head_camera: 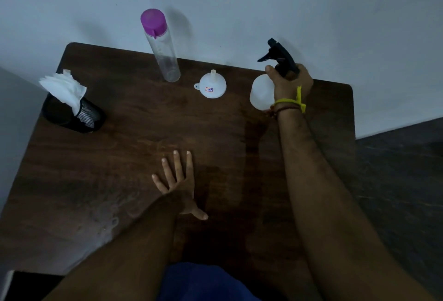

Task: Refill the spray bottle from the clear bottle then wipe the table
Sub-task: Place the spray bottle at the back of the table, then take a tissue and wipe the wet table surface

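Note:
My right hand [291, 82] grips the neck of the white spray bottle [261, 94], just under its black trigger head [279, 57], at the far right of the dark wooden table [119, 169]. The bottle stands upright. The tall clear bottle [165, 57] with a purple cap [153, 23] stands at the table's far edge, its cap on. Between the two bottles a white funnel [212, 85] lies upside down, spout up. My left hand [178, 183] rests flat on the middle of the table, fingers spread, holding nothing.
A black mesh holder [76, 114] stuffed with white tissues [64, 88] stands at the far left of the table. A wet patch [107, 219] glistens near the front left. A pale wall runs behind the table; dark floor lies to the right.

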